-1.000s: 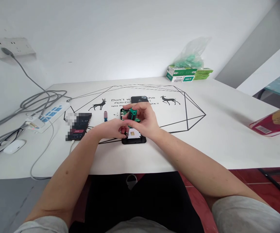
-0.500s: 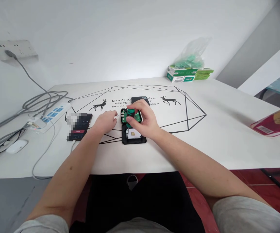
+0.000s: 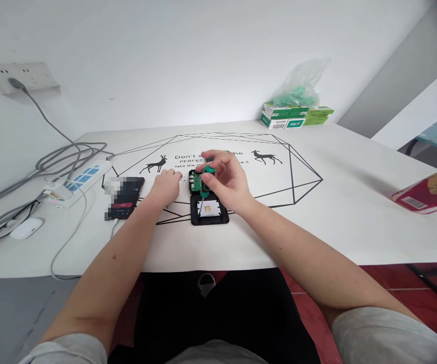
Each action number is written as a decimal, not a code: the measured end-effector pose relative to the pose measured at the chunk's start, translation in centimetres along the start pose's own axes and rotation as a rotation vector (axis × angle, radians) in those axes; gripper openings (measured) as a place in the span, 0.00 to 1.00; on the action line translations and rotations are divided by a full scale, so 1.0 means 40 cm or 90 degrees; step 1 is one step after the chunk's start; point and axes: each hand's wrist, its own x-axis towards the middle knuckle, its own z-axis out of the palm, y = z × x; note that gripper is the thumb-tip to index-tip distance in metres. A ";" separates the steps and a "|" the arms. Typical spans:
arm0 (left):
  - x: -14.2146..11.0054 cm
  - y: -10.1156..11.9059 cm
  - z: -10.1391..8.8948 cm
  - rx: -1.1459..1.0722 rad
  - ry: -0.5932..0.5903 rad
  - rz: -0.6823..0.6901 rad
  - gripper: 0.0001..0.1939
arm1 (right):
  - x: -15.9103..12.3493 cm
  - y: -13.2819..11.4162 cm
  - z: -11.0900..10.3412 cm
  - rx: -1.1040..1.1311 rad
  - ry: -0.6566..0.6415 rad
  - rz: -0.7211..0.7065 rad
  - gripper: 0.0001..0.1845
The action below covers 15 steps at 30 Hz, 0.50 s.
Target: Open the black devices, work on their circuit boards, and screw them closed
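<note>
My right hand (image 3: 230, 183) grips a small screwdriver by its green handle (image 3: 207, 178). The shaft slants down to the left corner of a black cover (image 3: 224, 221), which lies flat with a white plate (image 3: 213, 207) and gold square inside. Just behind, partly under my hand, a green circuit board (image 3: 195, 182) sits in a black case. My left hand (image 3: 164, 188) rests on the table to the left, fingers curled together. What its fingertips pinch, if anything, is hidden. Tiny bits lie beside those fingertips, too small to make out.
A lit phone (image 3: 129, 197) lies left, on a cable. Further left are a power strip (image 3: 85, 177), coiled grey cords, a white earbud case (image 3: 26, 229) and glasses. Green boxes (image 3: 284, 112) under a plastic bag stand at the back; a red packet (image 3: 428, 189) is right.
My right fingers have loosened and lifted around the screwdriver handle, showing more of it. My left hand has shifted slightly left and up. The cover and case have stayed in place.
</note>
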 end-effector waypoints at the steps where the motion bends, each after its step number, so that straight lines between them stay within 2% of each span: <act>1: 0.001 -0.002 0.001 0.006 0.005 -0.012 0.24 | -0.002 0.000 0.002 0.029 -0.005 0.022 0.20; 5: 0.005 -0.010 0.006 0.019 0.021 -0.052 0.25 | -0.007 0.000 0.003 0.048 0.006 0.042 0.25; 10: 0.017 -0.012 0.020 0.017 0.010 -0.052 0.23 | -0.003 -0.006 -0.009 -0.040 0.004 -0.053 0.13; 15: 0.017 -0.006 0.020 0.023 0.019 -0.045 0.21 | 0.006 -0.011 -0.019 -0.102 -0.040 -0.108 0.17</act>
